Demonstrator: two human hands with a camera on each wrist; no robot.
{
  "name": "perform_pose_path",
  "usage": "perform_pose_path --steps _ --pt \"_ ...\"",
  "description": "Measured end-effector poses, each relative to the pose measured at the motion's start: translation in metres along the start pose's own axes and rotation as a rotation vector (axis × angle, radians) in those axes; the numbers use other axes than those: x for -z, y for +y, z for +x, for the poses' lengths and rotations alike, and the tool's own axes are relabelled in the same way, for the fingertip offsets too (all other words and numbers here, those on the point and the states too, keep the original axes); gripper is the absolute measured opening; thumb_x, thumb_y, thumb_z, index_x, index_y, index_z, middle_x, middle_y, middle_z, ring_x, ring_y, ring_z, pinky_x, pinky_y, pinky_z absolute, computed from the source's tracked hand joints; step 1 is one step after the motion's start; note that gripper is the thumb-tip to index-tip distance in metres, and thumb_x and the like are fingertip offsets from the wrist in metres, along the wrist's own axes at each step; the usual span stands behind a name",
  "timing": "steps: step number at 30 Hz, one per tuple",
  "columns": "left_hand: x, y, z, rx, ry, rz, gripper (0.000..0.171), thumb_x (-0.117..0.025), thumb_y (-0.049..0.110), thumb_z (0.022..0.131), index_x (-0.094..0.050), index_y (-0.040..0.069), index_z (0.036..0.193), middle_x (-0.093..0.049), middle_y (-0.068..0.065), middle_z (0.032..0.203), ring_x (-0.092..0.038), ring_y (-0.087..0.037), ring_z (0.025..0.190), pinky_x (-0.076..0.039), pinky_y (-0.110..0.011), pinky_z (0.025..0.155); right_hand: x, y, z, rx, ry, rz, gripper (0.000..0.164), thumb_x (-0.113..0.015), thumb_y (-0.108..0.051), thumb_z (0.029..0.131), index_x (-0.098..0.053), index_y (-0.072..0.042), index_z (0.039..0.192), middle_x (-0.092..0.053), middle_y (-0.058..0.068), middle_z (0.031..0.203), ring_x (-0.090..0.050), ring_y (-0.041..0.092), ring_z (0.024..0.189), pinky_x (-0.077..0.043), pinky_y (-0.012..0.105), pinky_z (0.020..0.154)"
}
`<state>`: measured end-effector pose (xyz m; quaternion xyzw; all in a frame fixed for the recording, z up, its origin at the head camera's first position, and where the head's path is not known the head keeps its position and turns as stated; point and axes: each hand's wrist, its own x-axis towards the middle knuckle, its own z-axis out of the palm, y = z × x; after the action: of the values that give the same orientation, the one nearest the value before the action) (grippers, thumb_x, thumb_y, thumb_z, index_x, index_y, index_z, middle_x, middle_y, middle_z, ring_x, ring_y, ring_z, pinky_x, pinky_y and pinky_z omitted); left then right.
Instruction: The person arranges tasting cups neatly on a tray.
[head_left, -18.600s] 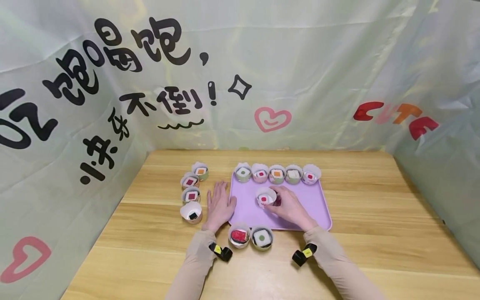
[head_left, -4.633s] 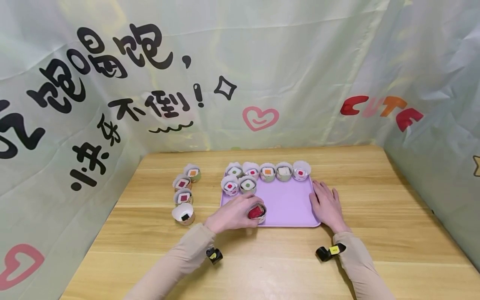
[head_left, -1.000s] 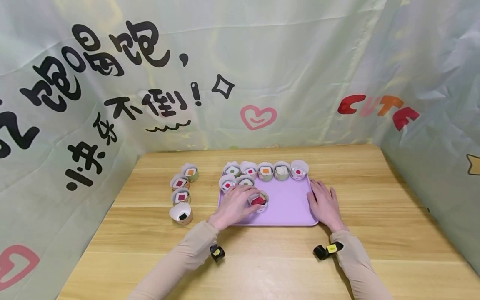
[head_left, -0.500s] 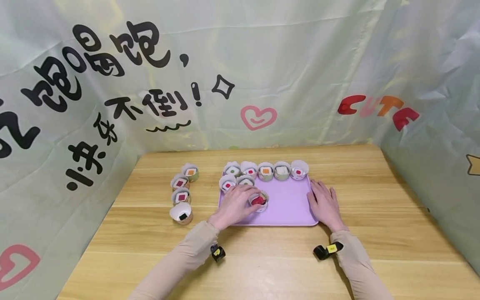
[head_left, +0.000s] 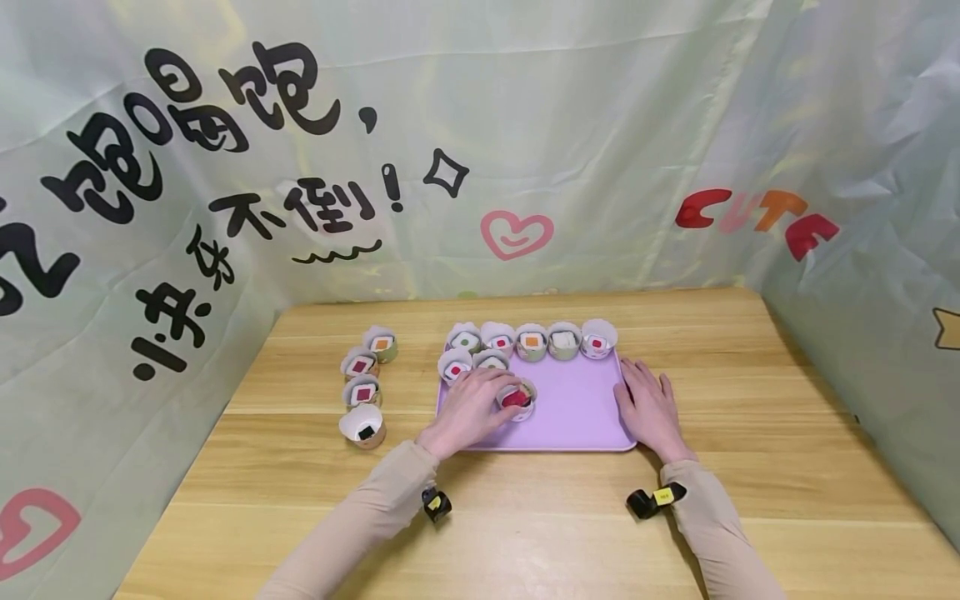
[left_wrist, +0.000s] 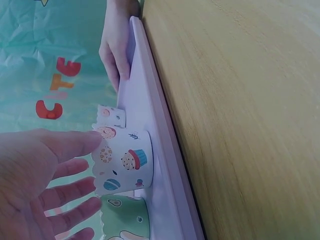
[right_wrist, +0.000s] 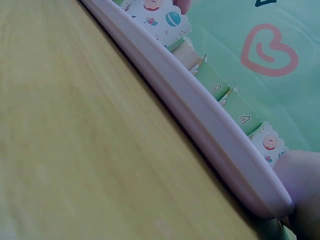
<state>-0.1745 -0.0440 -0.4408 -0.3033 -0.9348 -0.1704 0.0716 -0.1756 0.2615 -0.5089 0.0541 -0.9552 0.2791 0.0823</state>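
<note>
My left hand (head_left: 472, 410) reaches over the front left of the lilac tray (head_left: 577, 417). Its thumb and fingers hold a paper baking cup (left_wrist: 127, 162), white with a printed cupcake, at the scalloped rim. The cup stands upright on or just above the tray, and a red-topped piece like sushi (head_left: 515, 399) shows inside. Behind it are two cups, one with a red-dotted white piece (head_left: 455, 368) and one with a green-dotted piece (head_left: 491, 362), partly covered by my hand. My right hand (head_left: 651, 412) rests along the tray's right edge, fingers extended, holding nothing.
Several filled baking cups (head_left: 532, 343) line the tray's back edge. On the wooden table (head_left: 540, 525), left of the tray, several more cups (head_left: 362, 393) stand in a column; the nearest, a white-lined cup (head_left: 363, 426), holds a small black piece. Printed cloth (head_left: 600, 150) surrounds the table.
Two cups from in front of the tray, and one formerly in my right hand, are now among the tray's cups. My right hand has moved to the right edge; lately the held cup shifts only slightly.
</note>
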Motion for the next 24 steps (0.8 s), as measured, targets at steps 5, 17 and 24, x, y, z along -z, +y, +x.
perform_pose_path --steps 5,17,24 --pt "0.0 0.001 0.001 0.002 0.002 0.001 0.045 -0.077 0.035 0.088 -0.068 0.014 0.127 -0.069 -0.007 0.132 -0.062 -0.027 0.126 -0.047 -0.052 0.11 0.0 0.001 0.0 -0.004 -0.001 -0.004 0.051 -0.04 -0.017 0.106 -0.038 0.007 0.151 -0.037 0.029 0.157 -0.026 0.048 0.15 -0.007 0.069 0.122" --pt "0.003 -0.002 0.005 -0.022 -0.037 0.033 0.05 -0.077 0.036 0.088 -0.066 0.014 0.131 -0.067 -0.007 0.135 -0.058 -0.026 0.129 -0.044 -0.049 0.113 0.001 0.0 0.0 -0.007 -0.016 0.0 0.052 -0.039 -0.019 0.107 -0.037 0.007 0.151 -0.036 0.029 0.158 -0.025 0.048 0.15 -0.007 0.069 0.121" --pt "0.004 -0.002 0.015 -0.018 -0.075 0.041 0.051 -0.078 0.034 0.088 -0.065 0.013 0.132 -0.068 -0.005 0.135 -0.057 -0.024 0.129 -0.038 -0.046 0.119 0.0 0.0 0.0 -0.008 -0.017 0.001 0.051 -0.039 -0.019 0.107 -0.037 0.007 0.151 -0.036 0.029 0.158 -0.025 0.048 0.15 -0.006 0.069 0.121"
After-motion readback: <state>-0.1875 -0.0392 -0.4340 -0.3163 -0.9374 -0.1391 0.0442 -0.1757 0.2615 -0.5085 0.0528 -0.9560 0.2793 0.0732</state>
